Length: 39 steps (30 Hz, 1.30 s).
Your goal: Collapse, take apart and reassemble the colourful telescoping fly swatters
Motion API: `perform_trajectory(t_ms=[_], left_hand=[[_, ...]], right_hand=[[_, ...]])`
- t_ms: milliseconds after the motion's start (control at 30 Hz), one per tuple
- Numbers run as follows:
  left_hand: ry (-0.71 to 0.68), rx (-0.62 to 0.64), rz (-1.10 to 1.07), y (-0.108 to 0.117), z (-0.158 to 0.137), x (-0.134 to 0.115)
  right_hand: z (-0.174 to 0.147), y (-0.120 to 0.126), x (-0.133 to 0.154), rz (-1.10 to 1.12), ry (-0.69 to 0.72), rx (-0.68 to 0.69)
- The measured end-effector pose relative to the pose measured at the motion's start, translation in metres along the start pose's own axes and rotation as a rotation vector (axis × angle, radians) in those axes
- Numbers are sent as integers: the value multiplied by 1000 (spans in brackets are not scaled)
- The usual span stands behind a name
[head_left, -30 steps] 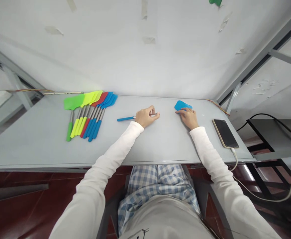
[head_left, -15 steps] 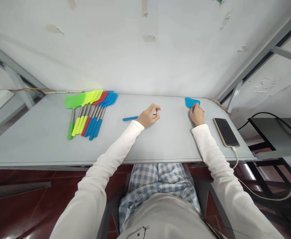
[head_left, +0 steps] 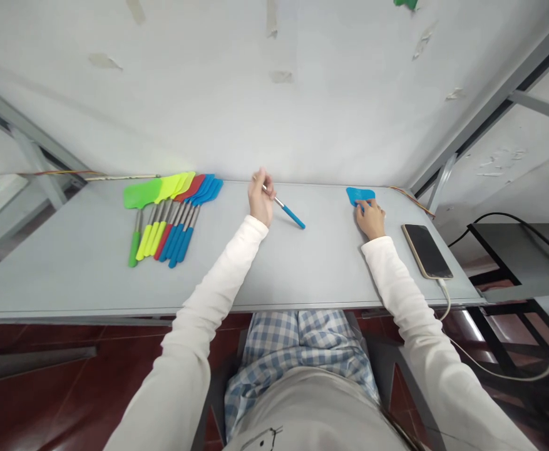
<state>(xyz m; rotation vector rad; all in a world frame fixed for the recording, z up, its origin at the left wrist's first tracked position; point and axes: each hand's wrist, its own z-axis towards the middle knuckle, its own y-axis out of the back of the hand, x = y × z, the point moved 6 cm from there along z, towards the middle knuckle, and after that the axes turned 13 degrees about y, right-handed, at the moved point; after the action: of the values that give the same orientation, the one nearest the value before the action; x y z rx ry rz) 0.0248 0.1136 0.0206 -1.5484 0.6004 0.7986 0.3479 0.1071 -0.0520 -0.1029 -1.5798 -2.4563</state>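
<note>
My left hand [head_left: 261, 195] is closed around a metal rod with a blue handle [head_left: 293, 217], held at a slant over the table, handle end toward the lower right. On the right, my right hand [head_left: 370, 219] has its fingers on the near edge of a flat blue swatter head [head_left: 359, 195]. Its fingertips partly cover that edge, and the head lies near the wall. Farther left, a fanned row of what look like fly swatters with metal shafts lies on the table: a green one [head_left: 141, 194], several yellow ones [head_left: 166, 186], red [head_left: 190, 186] and blue ones [head_left: 212, 190].
A phone [head_left: 427, 250] with a white charging cable [head_left: 444, 294] lies at the table's right. The grey table [head_left: 312, 275] backs onto a white wall [head_left: 330, 100] with tape scraps. Metal frame bars [head_left: 494, 94] slant up at the sides.
My left hand has moved up and left, and the rod has swung round so its blue handle points right instead of left. My right hand stays at the blue head, its fingers slightly shifted.
</note>
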Motion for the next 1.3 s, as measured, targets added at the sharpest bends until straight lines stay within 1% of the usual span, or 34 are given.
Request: perform_trajectory(t_ms=[67, 133, 200, 233, 300, 400, 467, 500, 533, 600, 700, 800, 900, 1067, 1167, 1300], left_hand=[[119, -20, -23, 9, 7, 22], [189, -10, -85, 15, 10, 40], [249, 12, -157, 18, 11, 52], [284, 21, -191, 18, 10, 57], [358, 24, -250, 18, 9, 66], [432, -7, -336, 19, 6, 76], [451, -33, -384, 19, 3, 81], [456, -43, -403, 19, 2, 83], [459, -48, -419, 18, 0, 85], [482, -40, -425, 15, -5, 90], [557, 2, -396, 8, -11, 97], [606, 34, -395, 5, -14, 99], [615, 39, -381, 6, -15, 94], [592, 1, -337, 6, -18, 83], [574, -23, -339, 6, -16, 76], [587, -52, -338, 9, -11, 67]], right_hand=[[0, -1, -2, -6, -11, 12], [0, -1, -3, -7, -21, 6], [1, 1, 4, 24, 26, -12], [1, 1, 12, 58, 82, -16], [-1, 2, 37, 147, 249, 0], [-14, 3, 90, 250, 520, 82], [-25, 1, 121, 266, 635, 140], [-29, 1, 134, 259, 668, 159], [-31, 0, 142, 246, 677, 169], [-32, -3, 149, 211, 642, 171], [-29, -5, 144, 183, 544, 156], [-30, -8, 141, 201, 527, 205], [-33, -11, 144, 176, 539, 294], [-38, -9, 152, 46, 512, 410], [-41, -4, 162, 51, 511, 442], [-43, 1, 175, 106, 495, 446]])
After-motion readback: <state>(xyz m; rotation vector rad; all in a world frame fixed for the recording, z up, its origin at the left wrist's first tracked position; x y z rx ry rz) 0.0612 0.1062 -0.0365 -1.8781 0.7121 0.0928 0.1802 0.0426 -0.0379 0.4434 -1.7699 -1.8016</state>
